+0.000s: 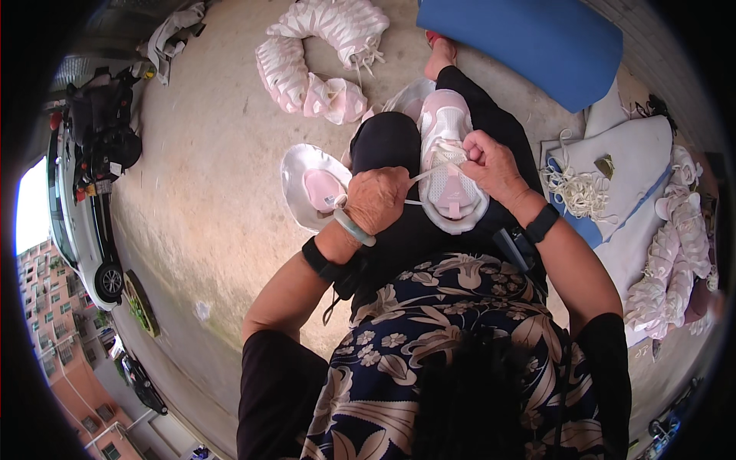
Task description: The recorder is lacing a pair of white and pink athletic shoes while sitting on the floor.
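A pink and white shoe upper lies lengthwise across my lap, its toe pointing away from me. My left hand, closed beside the upper, grips a pale shoelace that runs taut across to the eyelets. On the other side, my right hand pinches the lace at the eyelet row with thumb and fingers. Whether it holds a lace end or a loop is too small to tell. A second white shoe upper with a pink insole sits by my left knee, partly behind my left wrist.
Beyond my feet a curved row of nested uppers lies on the concrete floor. A blue sheet stands at the far right. To my right are a pile of laces and more stacked uppers. Vehicles are at far left.
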Demonstrator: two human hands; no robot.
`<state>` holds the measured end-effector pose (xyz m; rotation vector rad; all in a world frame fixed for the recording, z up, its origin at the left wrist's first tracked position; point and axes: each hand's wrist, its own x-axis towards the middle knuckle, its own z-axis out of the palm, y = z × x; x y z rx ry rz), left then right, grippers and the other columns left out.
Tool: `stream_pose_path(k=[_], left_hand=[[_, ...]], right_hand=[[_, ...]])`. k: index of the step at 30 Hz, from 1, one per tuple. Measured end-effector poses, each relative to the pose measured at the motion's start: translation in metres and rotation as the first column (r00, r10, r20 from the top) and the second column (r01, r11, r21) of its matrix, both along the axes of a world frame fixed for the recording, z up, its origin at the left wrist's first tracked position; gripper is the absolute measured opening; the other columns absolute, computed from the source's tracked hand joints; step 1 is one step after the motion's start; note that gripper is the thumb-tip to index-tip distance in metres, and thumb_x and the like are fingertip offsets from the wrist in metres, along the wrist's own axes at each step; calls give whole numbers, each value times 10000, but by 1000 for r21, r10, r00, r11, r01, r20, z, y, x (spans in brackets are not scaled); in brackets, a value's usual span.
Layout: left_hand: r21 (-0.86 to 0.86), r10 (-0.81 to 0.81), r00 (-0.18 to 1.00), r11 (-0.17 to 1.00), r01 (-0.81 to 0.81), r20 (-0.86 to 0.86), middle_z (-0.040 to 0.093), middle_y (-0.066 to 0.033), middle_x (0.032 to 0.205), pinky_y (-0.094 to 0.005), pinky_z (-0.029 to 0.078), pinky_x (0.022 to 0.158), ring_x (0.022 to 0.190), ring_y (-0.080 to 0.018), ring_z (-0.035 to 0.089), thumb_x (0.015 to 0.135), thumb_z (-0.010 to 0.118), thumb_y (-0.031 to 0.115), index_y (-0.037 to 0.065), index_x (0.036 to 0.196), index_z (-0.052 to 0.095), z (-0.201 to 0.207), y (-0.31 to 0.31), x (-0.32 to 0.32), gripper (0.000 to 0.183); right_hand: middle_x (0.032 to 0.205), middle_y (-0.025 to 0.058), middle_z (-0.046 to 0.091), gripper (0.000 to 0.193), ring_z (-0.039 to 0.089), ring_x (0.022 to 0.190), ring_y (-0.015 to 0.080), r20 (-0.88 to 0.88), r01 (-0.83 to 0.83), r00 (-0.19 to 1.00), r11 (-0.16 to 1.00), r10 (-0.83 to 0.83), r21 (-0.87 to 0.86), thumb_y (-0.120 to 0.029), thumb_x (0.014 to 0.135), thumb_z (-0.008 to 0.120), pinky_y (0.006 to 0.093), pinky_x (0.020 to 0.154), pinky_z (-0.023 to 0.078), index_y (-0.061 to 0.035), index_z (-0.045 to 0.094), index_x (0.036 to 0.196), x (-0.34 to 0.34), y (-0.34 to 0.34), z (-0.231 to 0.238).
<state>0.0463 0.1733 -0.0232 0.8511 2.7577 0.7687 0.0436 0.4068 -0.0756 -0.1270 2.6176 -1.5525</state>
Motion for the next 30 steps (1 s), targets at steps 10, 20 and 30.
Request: stream_pose_path(k=[10,20,30], left_hand=[[125,69,997,990,-73,34,573,-160,648,-408,451,538,642,-361,579,803,566,93,44,771,560,8,7,0,59],[-23,101,992,994,-103,-70,597,-151,671,-387,463,534,634,-336,595,804,576,98,57,800,570,10,-1,-8,42],[22,-74,997,997,73,24,599,-118,650,-320,442,503,565,-280,583,801,609,76,23,764,601,36,-21,-11,65]], right_hand=[[735,128,579,116,571,688,329,-126,-38,989,952,80,303,-171,829,549,392,590,452,-58,524,832,35,17,29],[648,116,554,131,559,619,318,-197,61,980,957,-3,285,-164,825,547,407,521,418,-73,536,732,39,53,22],[707,95,585,142,588,638,275,-102,46,994,980,-26,193,-130,756,613,348,554,452,-68,523,847,41,47,23]])
